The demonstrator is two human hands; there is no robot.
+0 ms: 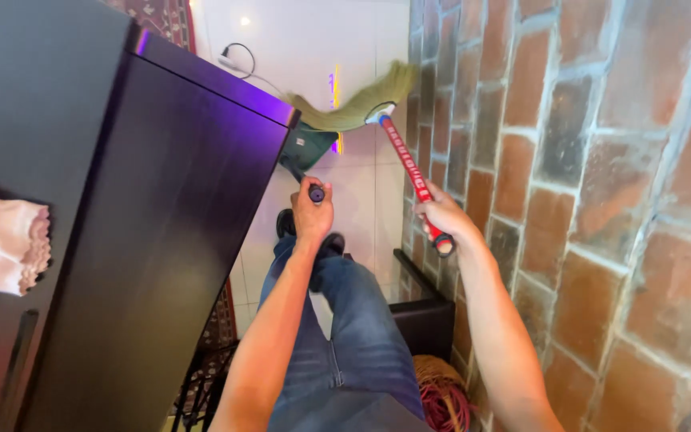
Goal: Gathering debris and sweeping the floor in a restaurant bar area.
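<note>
My right hand (440, 214) grips the red handle of a broom (405, 164), whose green-yellow bristles (353, 104) press on the white tiled floor next to the brick wall. My left hand (312, 212) is closed on the black handle of a dark green dustpan (309, 148) that sits on the floor just under the bristles, beside the corner of a black cabinet. My legs in blue jeans and dark shoes stand below the hands.
A tall black cabinet (121, 224) fills the left side, with a pink cloth (1, 240) on it. A brick wall (601, 200) runs along the right. A coil of red cord in a basket (441, 396) lies near my feet. A white cable (241, 64) lies on the floor.
</note>
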